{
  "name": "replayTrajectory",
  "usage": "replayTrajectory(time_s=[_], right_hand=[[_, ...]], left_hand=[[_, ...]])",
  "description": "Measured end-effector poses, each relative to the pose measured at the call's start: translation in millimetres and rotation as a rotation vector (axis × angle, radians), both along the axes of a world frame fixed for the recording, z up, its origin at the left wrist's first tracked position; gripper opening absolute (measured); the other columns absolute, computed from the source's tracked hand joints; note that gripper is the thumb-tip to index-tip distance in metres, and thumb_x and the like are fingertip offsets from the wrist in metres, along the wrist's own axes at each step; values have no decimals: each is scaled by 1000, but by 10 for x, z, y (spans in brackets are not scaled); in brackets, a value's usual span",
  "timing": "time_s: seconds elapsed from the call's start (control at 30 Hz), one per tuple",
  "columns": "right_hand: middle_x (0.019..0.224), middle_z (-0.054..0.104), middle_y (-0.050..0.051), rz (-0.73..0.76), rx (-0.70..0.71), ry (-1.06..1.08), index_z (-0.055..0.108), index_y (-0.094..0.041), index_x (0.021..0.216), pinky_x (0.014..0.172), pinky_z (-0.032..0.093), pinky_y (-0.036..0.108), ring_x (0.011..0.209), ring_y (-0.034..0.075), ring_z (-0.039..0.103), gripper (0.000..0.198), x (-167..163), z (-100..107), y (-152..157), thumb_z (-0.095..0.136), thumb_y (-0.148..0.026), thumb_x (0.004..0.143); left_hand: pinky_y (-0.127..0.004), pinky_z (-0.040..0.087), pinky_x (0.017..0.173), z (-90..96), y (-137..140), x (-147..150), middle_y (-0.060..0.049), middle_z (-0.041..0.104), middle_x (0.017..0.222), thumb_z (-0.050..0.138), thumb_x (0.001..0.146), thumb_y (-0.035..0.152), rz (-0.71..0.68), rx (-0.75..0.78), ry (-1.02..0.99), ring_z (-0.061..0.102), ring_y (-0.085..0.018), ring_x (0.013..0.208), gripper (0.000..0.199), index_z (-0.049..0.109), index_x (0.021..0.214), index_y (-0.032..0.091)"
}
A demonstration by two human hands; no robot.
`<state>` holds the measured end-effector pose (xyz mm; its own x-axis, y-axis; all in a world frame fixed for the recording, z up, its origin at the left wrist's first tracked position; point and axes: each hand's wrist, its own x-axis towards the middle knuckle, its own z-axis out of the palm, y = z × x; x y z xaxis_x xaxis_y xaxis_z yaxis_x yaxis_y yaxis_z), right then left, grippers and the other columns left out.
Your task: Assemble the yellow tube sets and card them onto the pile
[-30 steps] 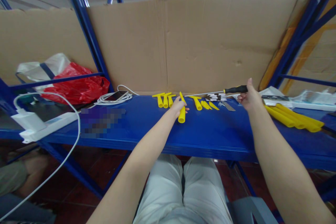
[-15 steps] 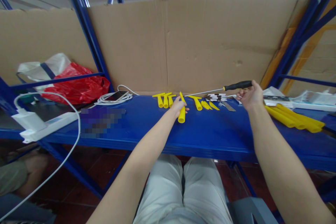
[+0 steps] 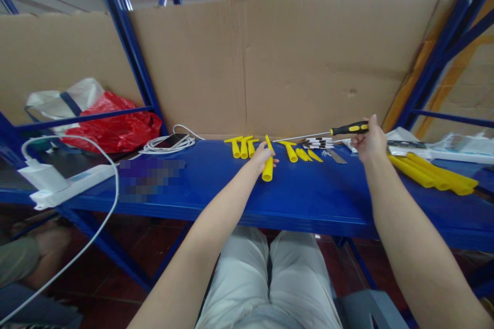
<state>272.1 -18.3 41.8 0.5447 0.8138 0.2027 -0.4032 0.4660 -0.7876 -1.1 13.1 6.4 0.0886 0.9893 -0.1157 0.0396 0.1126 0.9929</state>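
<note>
perhaps the yellow piece (image 3: 267, 171) could twist if the left hand (image 3: 264, 157), clasped around its middle over the worktop (image 3: 316, 193), slackens; the screwdriver (image 3: 349, 128) could slip if tilted. farther right, the right hand (image 3: 368, 141) pinches its right end, the shaft (image 3: 309, 135) reaching left toward the piece.

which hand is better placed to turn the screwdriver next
Probably the right hand: it holds the butt end of the screwdriver, whose shaft points left toward the yellow piece. The left hand is busy gripping that piece, well away from the handle.
</note>
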Motion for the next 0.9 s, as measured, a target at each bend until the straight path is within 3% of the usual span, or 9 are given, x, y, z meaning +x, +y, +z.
replayTrajectory(time_s=[0.07,0.17,0.4,0.6,0.73,0.9], right_hand=[[40,31,-10,-40,8,19,55,-26,78,29,29,17,30,7,30,24,-26,20,-34,55,-48,85],[39,32,-8,31,-18,76,56,-24,75,29,29,18,30,8,33,29,-81,69,-113,53,-51,86],[48,51,-3,97,8,135,48,-21,64,35,39,20,41,10,51,30,-90,111,-176,48,-36,90],[46,37,-6,74,-26,87,40,-20,61,31,29,17,34,6,32,37,-98,99,-146,48,-40,92],[50,39,-5,13,-44,105,38,-20,61,31,30,17,37,6,33,36,-115,105,-154,48,-38,91],[45,33,-6,41,-52,163,30,-21,58,29,27,18,34,7,30,37,-102,111,-147,43,-32,91]], left_hand=[[-19,46,44,-1,4,-1,-8,64,105,48,77,0,-2,2,0,64,-12,58,71,30,140,27],[-19,46,43,1,6,-3,-9,63,106,48,77,1,-1,4,2,64,-12,57,71,30,140,26],[-18,46,42,7,-5,-6,-9,63,109,47,77,0,-2,5,6,64,-11,56,71,29,140,26],[-20,47,44,7,-1,-4,-8,63,106,47,77,-1,6,-1,-4,64,-11,57,71,30,140,26],[-20,46,44,9,2,-1,-8,64,104,47,77,-1,5,-3,-1,62,-10,54,70,31,140,26],[-19,45,43,7,6,1,-8,63,105,46,78,-2,7,-2,-3,59,-8,50,67,32,138,24]])
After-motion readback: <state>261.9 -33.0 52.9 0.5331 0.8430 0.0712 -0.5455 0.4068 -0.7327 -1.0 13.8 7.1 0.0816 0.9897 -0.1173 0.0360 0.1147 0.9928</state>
